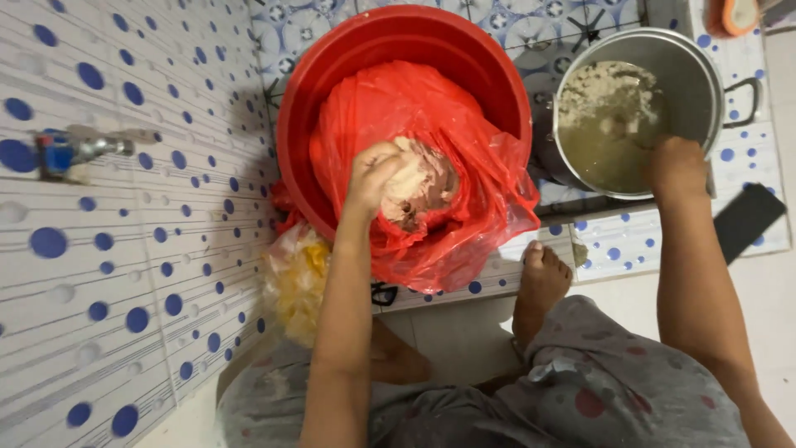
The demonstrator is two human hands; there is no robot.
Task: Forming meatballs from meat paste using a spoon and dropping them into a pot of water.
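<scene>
Two hands: left hand (375,176) in red bag (464,166), right hand (676,166) on steel pot (701,70).

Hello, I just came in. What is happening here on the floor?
A person sits on the floor beside a tiled wall. The left hand closes on a pale lump of something soft inside a red plastic bag, which sits in a red basin. The right hand rests on the rim of a metal pot that holds cloudy liquid with pale pieces. A yellowish bag lies next to the basin.
</scene>
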